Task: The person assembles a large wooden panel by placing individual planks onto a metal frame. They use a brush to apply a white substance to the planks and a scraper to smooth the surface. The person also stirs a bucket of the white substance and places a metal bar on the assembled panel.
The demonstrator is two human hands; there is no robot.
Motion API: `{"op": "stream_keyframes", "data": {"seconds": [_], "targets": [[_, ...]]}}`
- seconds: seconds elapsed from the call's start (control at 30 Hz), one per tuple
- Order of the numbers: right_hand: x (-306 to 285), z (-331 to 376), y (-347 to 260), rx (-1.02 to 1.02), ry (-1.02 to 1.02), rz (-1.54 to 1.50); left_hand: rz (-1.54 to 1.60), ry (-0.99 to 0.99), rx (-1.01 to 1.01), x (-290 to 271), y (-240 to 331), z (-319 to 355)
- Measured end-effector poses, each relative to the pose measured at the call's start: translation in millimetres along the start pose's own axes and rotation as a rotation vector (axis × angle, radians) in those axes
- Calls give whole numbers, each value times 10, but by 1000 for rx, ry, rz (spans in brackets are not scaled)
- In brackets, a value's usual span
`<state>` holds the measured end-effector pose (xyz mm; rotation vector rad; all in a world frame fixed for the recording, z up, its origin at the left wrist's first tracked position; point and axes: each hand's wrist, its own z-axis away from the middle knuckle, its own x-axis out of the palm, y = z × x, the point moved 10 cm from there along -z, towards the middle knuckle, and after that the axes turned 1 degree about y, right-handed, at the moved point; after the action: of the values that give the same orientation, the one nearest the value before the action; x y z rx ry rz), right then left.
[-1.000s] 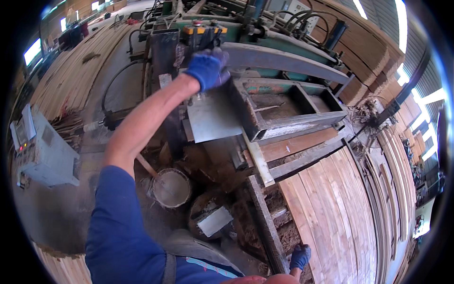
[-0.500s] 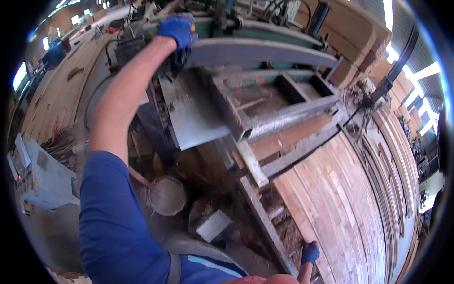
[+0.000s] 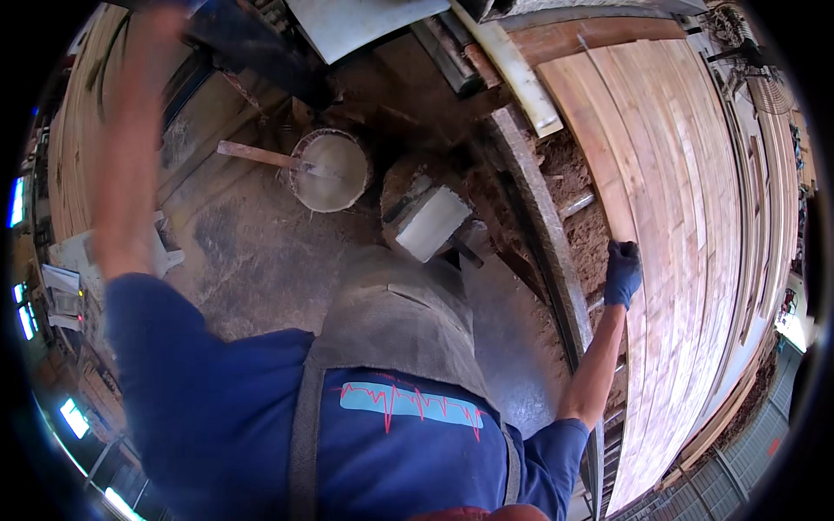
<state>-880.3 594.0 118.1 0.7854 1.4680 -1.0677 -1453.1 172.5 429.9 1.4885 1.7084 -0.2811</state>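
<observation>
My right hand (image 3: 622, 273), in a blue glove, is down at my right side with its fingers curled on the near edge of a wide stack of long wooden boards (image 3: 686, 217). My bare left forearm (image 3: 130, 156) is raised toward the top left, blurred, and its hand lies beyond the picture's edge. I wear a blue shirt and a grey apron (image 3: 391, 313) that fills the lower middle of the view.
A round bucket (image 3: 334, 169) with a wooden stick in it stands on the dusty floor ahead. Beside it lies a white block (image 3: 432, 223). A curved metal rail (image 3: 543, 226) borders the boards, with sawdust along it. Machine parts and a metal sheet (image 3: 356, 22) sit at the top.
The view has tipped down from the machine to the floor and my body. My left hand has risen out of view. My right hand now shows higher, on the boards' edge.
</observation>
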Motion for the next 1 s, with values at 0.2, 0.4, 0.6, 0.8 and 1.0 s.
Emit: {"op": "stream_keyframes", "data": {"seconds": [0.2, 0.4, 0.6, 0.8, 1.0], "targets": [[194, -285, -658, -92, -74, -11, 156, -655, -605, 3107, -347, 3653], [289, -388, -1450, -179, -103, -94, -2, -1053, -731, 4468, -201, 5720], [-12, 128, -2005, -217, -118, -471, -102, -1257, -752, 4817, -135, 5487], [-67, 2168, -1041, -259, -174, -495, -217, -1238, -554, 4843, -740, 5510], [1428, 5091, 1618, 450, -463, -338, 162, -856, -747, 3512, -1657, 5126]]}}
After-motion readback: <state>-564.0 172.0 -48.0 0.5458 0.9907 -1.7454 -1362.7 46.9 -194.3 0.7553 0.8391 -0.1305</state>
